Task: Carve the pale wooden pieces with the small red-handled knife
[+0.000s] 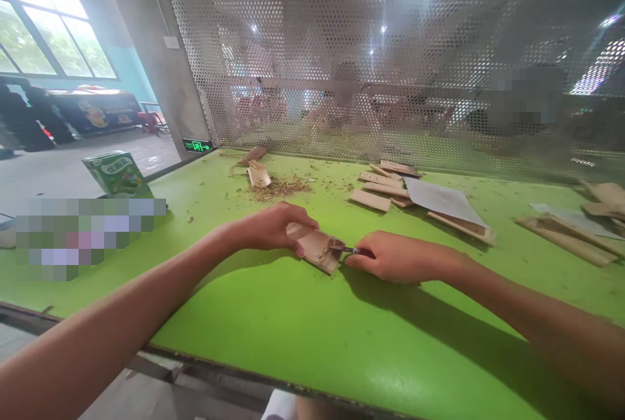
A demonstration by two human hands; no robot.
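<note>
On the green tabletop (288, 316), a short pale piece of split bamboo or wood (312, 244) lies tilted between my hands. My left hand (280, 228) grips its far left end, thumb on the near edge and fingers over the far one. Closed around the handle of a small metal carving tool (346, 249), my right hand (388, 256) rests at the piece's right end. The tool's tip touches the surface there, beside some loosened shavings. Its exact blade shape is too small to make out.
Wood shavings (283, 189) and another carved piece (258, 174) lie farther back. Several pale strips (374, 200) and a paper sheet (444, 200) are at the right, more pieces (569, 241) beyond. A green carton (117, 174) stands left. A perforated metal screen (312, 68) borders the table's back.
</note>
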